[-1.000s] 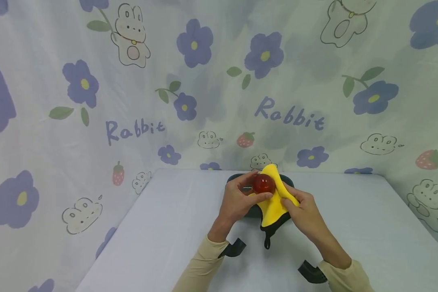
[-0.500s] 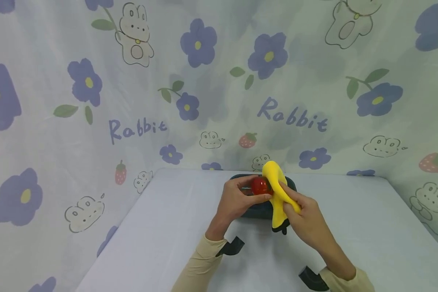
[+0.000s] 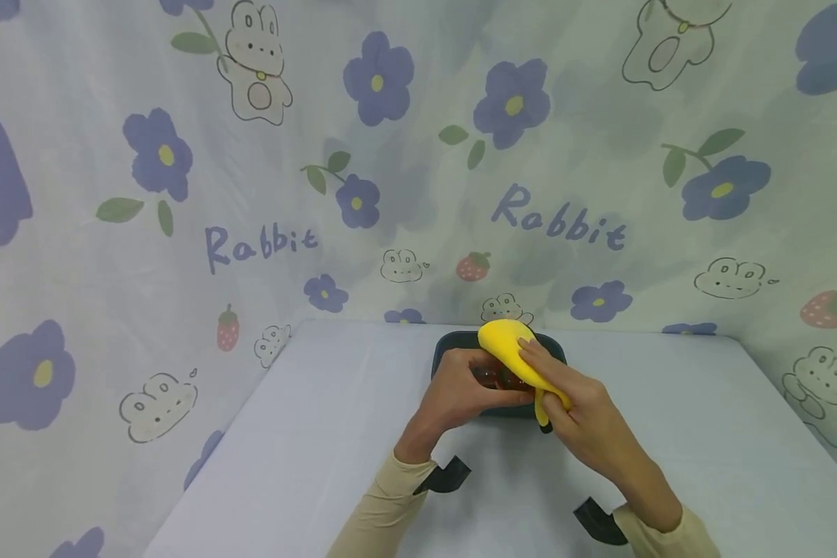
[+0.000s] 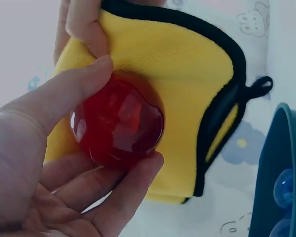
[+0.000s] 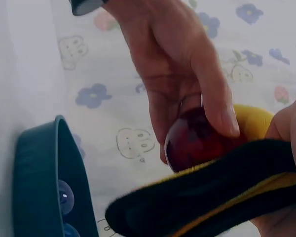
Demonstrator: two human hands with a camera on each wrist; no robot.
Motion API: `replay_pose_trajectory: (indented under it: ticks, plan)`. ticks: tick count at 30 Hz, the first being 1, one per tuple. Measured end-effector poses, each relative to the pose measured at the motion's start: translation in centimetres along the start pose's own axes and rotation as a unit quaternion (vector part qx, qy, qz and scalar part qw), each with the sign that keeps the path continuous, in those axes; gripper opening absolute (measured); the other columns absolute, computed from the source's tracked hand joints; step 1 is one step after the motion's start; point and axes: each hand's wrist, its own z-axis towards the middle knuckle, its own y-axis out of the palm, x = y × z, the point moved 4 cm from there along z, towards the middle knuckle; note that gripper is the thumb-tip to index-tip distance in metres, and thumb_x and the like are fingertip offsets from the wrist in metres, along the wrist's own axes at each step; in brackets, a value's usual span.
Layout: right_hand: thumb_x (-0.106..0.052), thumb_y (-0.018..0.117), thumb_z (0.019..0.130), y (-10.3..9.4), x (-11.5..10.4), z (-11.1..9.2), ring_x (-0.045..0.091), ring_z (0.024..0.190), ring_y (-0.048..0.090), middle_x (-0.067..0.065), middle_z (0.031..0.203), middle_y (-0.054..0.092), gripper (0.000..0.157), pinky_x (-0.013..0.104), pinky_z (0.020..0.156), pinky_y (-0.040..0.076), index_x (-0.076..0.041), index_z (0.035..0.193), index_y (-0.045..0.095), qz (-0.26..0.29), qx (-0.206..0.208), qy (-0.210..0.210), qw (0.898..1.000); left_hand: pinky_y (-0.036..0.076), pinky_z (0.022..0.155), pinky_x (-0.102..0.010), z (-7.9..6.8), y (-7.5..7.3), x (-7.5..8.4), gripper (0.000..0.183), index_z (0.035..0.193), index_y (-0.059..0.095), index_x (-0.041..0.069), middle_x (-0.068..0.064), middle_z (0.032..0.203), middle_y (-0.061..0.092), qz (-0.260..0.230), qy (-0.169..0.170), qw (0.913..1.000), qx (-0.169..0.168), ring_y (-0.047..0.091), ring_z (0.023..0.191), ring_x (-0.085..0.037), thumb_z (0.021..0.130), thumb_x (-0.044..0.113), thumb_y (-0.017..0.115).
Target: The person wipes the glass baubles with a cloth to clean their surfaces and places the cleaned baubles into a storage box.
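My left hand (image 3: pixel 460 391) holds a glossy, see-through red ball (image 4: pixel 118 123), thumb on one side and fingers curled under the other. A yellow cloth (image 3: pixel 512 345) with black edging and a small black loop lies against the ball. My right hand (image 3: pixel 586 403) grips this cloth, bunched between thumb and fingers. Seen from above, the cloth covers much of the ball; in the left wrist view the cloth spreads behind it. Both hands are over a dark teal bin (image 3: pixel 453 341).
Inside the bin, clear blue balls (image 4: pixel 284 187) show in the left wrist view. The bin stands on a white table (image 3: pixel 321 434) near its back edge. Behind hangs a curtain (image 3: pixel 418 155) printed with flowers and rabbits. A black band piece (image 3: pixel 446 474) sits at my left wrist.
The cloth has moved from the ball's right side to over its top, folding as my right hand shifts left. My left hand has lowered slightly and keeps holding the ball.
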Motion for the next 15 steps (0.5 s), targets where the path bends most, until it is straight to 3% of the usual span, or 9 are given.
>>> replay_pose_trajectory:
  ticks: [2, 5, 10, 15]
  plan:
    - [0.012, 0.055, 0.087, 0.0, 0.3, 0.0, 0.015, 0.111, 0.062, 0.011, 0.148, 0.052, 0.066, 0.013, 0.065, 0.046, -0.015, 0.147, 0.047, 0.002, -0.003, 0.003, 1.0, 0.061, 0.076, -0.025, -0.1, 0.0, 0.2, 0.035, 0.105, 0.074, 0.021, 0.006, 0.097, 0.074, 0.009, 0.007, 0.9999, -0.005, 0.07, 0.084, -0.006, 0.074, 0.031, 0.087]
    - [0.013, 0.054, 0.087, 0.1, 0.8, -0.1, 0.013, 0.091, 0.057, 0.01, 0.147, 0.053, 0.068, 0.015, 0.063, 0.05, -0.018, 0.147, 0.047, 0.019, -0.001, 0.019, 1.0, 0.06, 0.077, -0.024, -0.3, 0.0, 0.6, 0.037, 0.107, 0.073, 0.02, 0.007, 0.098, 0.074, 0.037, 0.019, 0.9991, -0.007, 0.068, 0.085, -0.004, 0.075, 0.031, 0.086]
    - [0.011, 0.052, 0.09, 0.1, 1.4, -0.1, 0.009, 0.076, 0.055, 0.012, 0.135, 0.062, 0.064, 0.019, 0.058, 0.051, -0.02, 0.146, 0.048, 0.063, -0.003, 0.058, 0.996, 0.059, 0.081, -0.02, -0.5, -0.1, 1.1, 0.047, 0.118, 0.071, 0.019, 0.006, 0.109, 0.073, 0.05, 0.033, 0.9982, -0.005, 0.068, 0.094, -0.002, 0.075, 0.031, 0.086]
    - [0.007, 0.05, 0.094, -0.1, 1.8, -0.1, 0.009, 0.069, 0.054, 0.019, 0.128, 0.064, 0.053, 0.019, 0.059, 0.052, -0.009, 0.144, 0.05, 0.099, -0.009, 0.093, 0.991, 0.059, 0.082, -0.021, -0.7, -0.1, 1.6, 0.054, 0.125, 0.068, 0.019, 0.003, 0.119, 0.069, 0.051, 0.042, 0.9978, -0.007, 0.066, 0.103, -0.004, 0.076, 0.033, 0.085]
